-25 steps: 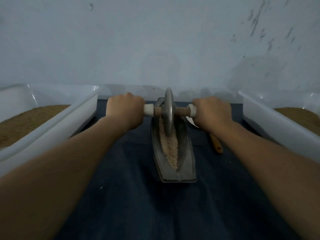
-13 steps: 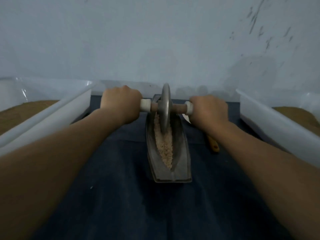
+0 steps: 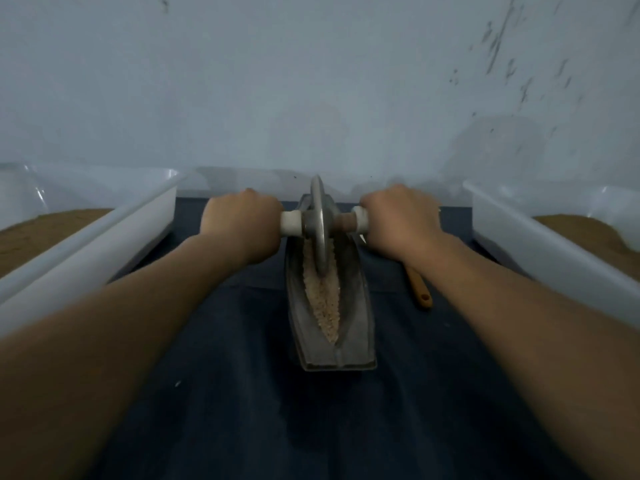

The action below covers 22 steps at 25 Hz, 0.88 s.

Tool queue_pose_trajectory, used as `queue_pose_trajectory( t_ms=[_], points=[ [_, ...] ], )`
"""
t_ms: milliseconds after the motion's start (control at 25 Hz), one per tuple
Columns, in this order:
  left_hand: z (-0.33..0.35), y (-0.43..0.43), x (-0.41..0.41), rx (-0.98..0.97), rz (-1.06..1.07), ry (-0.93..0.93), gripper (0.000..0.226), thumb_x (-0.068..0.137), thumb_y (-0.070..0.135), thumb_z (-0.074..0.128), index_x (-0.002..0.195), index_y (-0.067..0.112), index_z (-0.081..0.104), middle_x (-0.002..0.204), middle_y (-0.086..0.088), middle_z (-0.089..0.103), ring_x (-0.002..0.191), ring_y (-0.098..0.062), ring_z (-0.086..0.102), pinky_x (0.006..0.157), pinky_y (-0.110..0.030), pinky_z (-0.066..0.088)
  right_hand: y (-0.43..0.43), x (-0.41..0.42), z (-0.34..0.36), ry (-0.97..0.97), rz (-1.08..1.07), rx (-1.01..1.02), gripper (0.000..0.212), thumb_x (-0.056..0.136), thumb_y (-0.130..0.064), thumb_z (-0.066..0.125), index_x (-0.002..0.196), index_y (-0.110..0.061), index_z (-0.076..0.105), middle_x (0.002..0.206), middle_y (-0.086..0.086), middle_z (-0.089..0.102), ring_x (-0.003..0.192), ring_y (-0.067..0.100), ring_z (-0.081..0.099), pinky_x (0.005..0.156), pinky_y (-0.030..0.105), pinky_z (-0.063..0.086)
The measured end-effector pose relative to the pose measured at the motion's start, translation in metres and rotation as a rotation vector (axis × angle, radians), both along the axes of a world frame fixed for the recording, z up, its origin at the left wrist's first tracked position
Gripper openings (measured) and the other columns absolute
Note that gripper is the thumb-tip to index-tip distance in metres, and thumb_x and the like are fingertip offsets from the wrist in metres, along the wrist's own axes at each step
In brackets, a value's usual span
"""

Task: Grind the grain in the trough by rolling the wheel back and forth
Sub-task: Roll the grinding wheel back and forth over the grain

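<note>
Wheel [image 3: 319, 226] and axle are seen from the head camera, held between the two hands. The left hand [image 3: 242, 223] is clenched round the axle's left end and the right hand [image 3: 398, 223] round its right end. The disc stands upright at the far end of the trough [image 3: 356, 306], its rim sunk in the grain [image 3: 325, 303], most of which lies nearer the body than the hands. Disc and trough are judged heavy and rigid, the grain loose and easily scattered. The axle ends are judged the proper hold, with both pressed evenly.
</note>
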State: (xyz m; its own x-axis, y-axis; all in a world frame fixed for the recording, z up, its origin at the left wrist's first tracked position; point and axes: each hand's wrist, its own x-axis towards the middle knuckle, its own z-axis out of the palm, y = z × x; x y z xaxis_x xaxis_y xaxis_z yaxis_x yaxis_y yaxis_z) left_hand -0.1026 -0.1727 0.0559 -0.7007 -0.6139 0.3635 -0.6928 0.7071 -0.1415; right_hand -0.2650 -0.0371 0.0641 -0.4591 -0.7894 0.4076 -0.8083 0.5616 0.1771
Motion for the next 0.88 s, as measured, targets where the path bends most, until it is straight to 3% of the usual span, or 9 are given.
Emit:
queue_pose_trajectory(
  t_ms=[120, 240, 320, 360, 440, 520, 640, 760, 880],
  points=[
    [-0.001, 0.000, 0.018, -0.116, -0.139, -0.035, 0.005, 0.085, 0.031, 0.061, 0.090, 0.030, 0.062, 0.074, 0.005, 0.051, 0.060, -0.018, 0.049, 0.053, -0.031, 0.040, 0.021, -0.004, -0.005, 0.037, 0.114, 0.038, 0.011, 0.085, -0.031, 0.063, 0.079, -0.033, 0.054, 0.078, -0.007, 0.061, 0.071, 0.019, 0.060, 0.056, 0.030, 0.045],
    [-0.013, 0.007, 0.050, -0.452, -0.312, 0.099, 0.016, 0.067, 0.041, 0.056, 0.066, 0.034, 0.041, 0.055, 0.013, 0.017, 0.044, -0.010, 0.011, 0.048, -0.015, 0.009, 0.072, -0.002, -0.033, 0.319, 0.228, -0.252, 0.027, 0.066, -0.038, 0.060, 0.069, -0.030, 0.034, 0.050, -0.014, 0.020, 0.042, 0.000, 0.017, 0.046, 0.015, 0.010],
    [-0.017, 0.005, 0.046, -0.409, -0.249, 0.098, 0.013, 0.070, 0.041, 0.055, 0.066, 0.032, 0.046, 0.054, 0.012, 0.021, 0.043, -0.013, 0.016, 0.048, -0.016, 0.011, 0.065, -0.008, -0.034, 0.284, 0.200, -0.220, 0.024, 0.070, -0.041, 0.062, 0.071, -0.033, 0.039, 0.049, -0.014, 0.022, 0.042, 0.002, 0.016, 0.047, 0.015, 0.010],
    [-0.021, 0.006, 0.039, -0.339, -0.165, 0.072, 0.010, 0.076, 0.038, 0.057, 0.071, 0.031, 0.052, 0.057, 0.009, 0.032, 0.045, -0.016, 0.029, 0.046, -0.021, 0.020, 0.051, -0.009, -0.033, 0.276, 0.149, -0.169, 0.018, 0.075, -0.041, 0.064, 0.075, -0.034, 0.048, 0.052, -0.012, 0.034, 0.042, 0.007, 0.030, 0.045, 0.018, 0.018],
    [-0.011, 0.007, 0.014, -0.152, 0.010, 0.032, 0.008, 0.088, 0.033, 0.057, 0.091, 0.028, 0.063, 0.077, 0.001, 0.056, 0.066, -0.025, 0.057, 0.056, -0.032, 0.037, 0.015, -0.009, -0.017, 0.136, 0.039, -0.095, 0.010, 0.085, -0.035, 0.066, 0.093, -0.030, 0.063, 0.075, -0.006, 0.061, 0.067, 0.021, 0.060, 0.054, 0.027, 0.036],
    [0.002, 0.005, -0.001, -0.069, 0.031, 0.010, 0.015, 0.092, 0.028, 0.057, 0.103, 0.023, 0.065, 0.093, -0.004, 0.062, 0.082, -0.027, 0.063, 0.062, -0.034, 0.042, -0.001, -0.008, -0.011, -0.007, -0.014, -0.076, 0.011, 0.089, -0.030, 0.065, 0.099, -0.027, 0.065, 0.088, -0.001, 0.064, 0.084, 0.027, 0.064, 0.063, 0.031, 0.039],
    [0.004, 0.014, 0.020, -0.272, -0.092, -0.013, 0.008, 0.083, 0.028, 0.063, 0.091, 0.025, 0.064, 0.071, 0.002, 0.049, 0.060, -0.021, 0.048, 0.051, -0.030, 0.033, 0.040, -0.003, -0.026, 0.076, 0.076, -0.154, 0.007, 0.079, -0.033, 0.066, 0.081, -0.032, 0.059, 0.062, -0.013, 0.041, 0.054, 0.014, 0.045, 0.049, 0.023, 0.027],
    [-0.008, 0.027, 0.055, -0.538, -0.327, 0.143, 0.026, 0.058, 0.024, 0.061, 0.066, 0.025, 0.036, 0.054, 0.007, 0.022, 0.045, -0.017, 0.015, 0.050, -0.017, 0.007, 0.088, 0.004, -0.046, 0.212, 0.223, -0.321, 0.018, 0.068, -0.050, 0.059, 0.072, -0.034, 0.053, 0.054, -0.018, 0.010, 0.041, 0.010, 0.015, 0.050, 0.013, 0.006],
    [-0.014, 0.013, 0.039, -0.394, -0.191, 0.037, 0.030, 0.065, 0.023, 0.064, 0.068, 0.028, 0.034, 0.054, 0.005, 0.024, 0.042, -0.018, 0.020, 0.047, -0.021, 0.012, 0.064, -0.003, -0.039, 0.235, 0.144, -0.238, 0.020, 0.066, -0.042, 0.065, 0.068, -0.032, 0.047, 0.053, -0.016, 0.014, 0.041, 0.010, 0.014, 0.049, 0.015, 0.008]
  ],
)
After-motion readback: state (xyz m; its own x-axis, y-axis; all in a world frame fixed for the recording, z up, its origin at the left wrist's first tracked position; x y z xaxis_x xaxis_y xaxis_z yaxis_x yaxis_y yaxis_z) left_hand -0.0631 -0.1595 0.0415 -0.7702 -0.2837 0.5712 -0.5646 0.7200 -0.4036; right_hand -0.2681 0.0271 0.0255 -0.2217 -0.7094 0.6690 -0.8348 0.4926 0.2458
